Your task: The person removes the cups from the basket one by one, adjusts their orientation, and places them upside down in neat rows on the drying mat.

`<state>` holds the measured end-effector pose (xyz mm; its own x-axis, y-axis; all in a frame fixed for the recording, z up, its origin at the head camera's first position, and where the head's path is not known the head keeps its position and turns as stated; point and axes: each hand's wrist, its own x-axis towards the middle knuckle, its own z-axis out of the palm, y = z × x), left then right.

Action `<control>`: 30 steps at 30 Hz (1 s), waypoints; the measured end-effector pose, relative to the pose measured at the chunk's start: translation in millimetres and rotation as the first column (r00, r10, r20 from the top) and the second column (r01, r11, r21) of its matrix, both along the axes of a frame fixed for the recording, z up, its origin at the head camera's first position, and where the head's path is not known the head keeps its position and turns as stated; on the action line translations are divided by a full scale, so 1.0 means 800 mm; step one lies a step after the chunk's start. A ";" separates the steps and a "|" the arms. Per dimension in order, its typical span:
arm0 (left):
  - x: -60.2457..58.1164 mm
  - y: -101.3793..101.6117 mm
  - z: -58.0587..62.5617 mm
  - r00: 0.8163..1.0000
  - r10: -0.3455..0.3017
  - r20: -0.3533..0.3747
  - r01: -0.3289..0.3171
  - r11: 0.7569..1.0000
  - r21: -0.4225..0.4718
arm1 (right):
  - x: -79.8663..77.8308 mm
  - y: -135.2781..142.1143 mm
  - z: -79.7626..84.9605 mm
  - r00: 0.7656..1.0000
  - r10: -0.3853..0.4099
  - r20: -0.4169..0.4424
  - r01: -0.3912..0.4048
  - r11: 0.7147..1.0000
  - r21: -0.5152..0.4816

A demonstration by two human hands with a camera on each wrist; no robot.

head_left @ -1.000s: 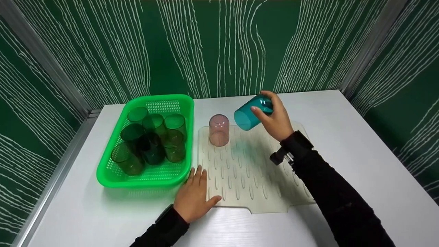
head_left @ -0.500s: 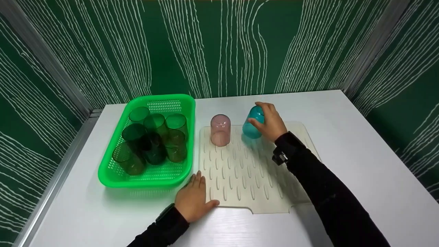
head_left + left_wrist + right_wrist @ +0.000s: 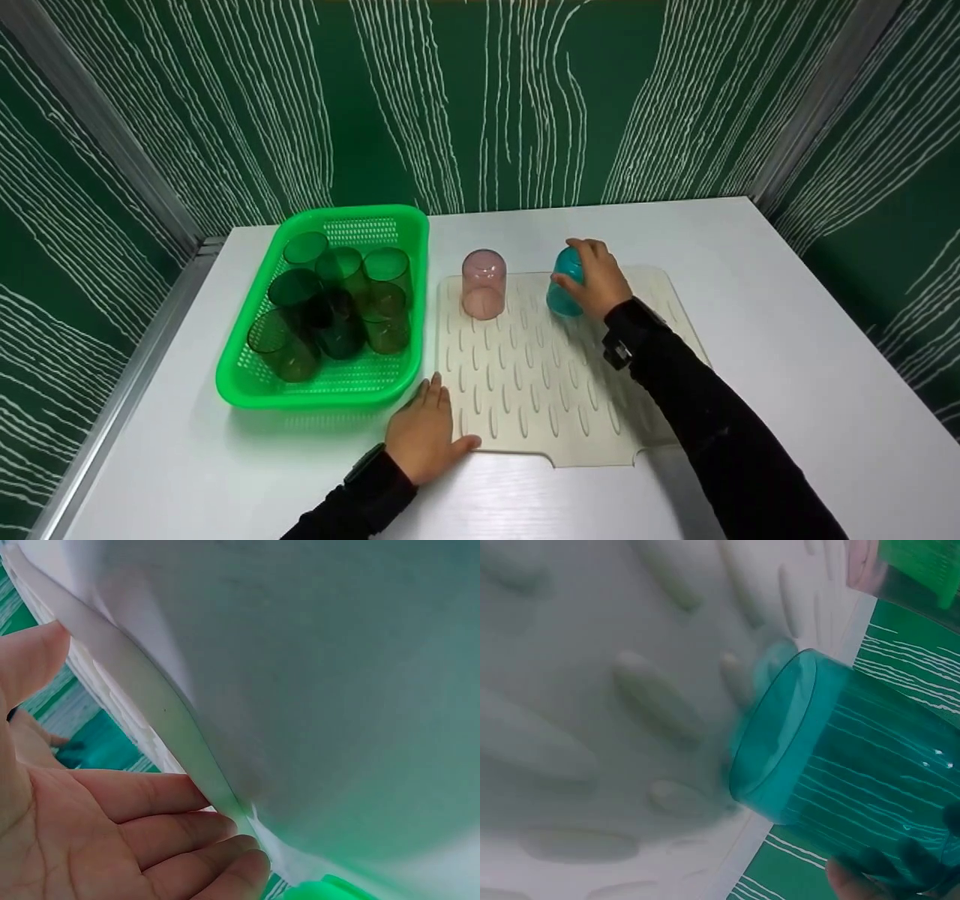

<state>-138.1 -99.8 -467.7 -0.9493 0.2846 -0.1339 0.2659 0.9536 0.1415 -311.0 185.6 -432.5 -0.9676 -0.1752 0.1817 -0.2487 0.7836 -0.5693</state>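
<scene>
My right hand (image 3: 604, 283) grips a clear blue cup (image 3: 563, 300), fingers and thumb round its upper end. The cup stands mouth down at the far part of a pale ridged drying mat (image 3: 525, 442); in the right wrist view its rim is right at the ridges. Left of it, a pink cup (image 3: 484, 285) also sits upside down on the mat. My left hand (image 3: 424, 435) lies by the mat's near left edge with its fingers straight. In the left wrist view its fingertips (image 3: 251, 862) are at the mat's edge.
A bright green plastic basket (image 3: 322, 401) stands on the left, just beside the mat. Several tinted cups (image 3: 289, 352) stand mouth up in it. The white table (image 3: 787, 337) extends right of the mat, and green walls with white lines (image 3: 525, 97) enclose it.
The blue cup, earlier tilted above the mat in my right hand, has turned upright, mouth down, moved lower and slightly right. My left hand has slid back slightly at the mat's edge.
</scene>
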 end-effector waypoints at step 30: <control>0.001 0.002 0.003 1.000 -0.006 -0.009 0.005 0.998 -0.068 | 0.001 -0.008 0.001 0.998 -0.023 0.055 0.025 0.999 -0.023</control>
<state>-137.3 -97.9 -465.5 -0.9490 0.2801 -0.1447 0.2719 0.9595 0.0738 -310.2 179.6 -431.7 -0.9801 -0.1479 0.1327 -0.1982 0.7749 -0.6002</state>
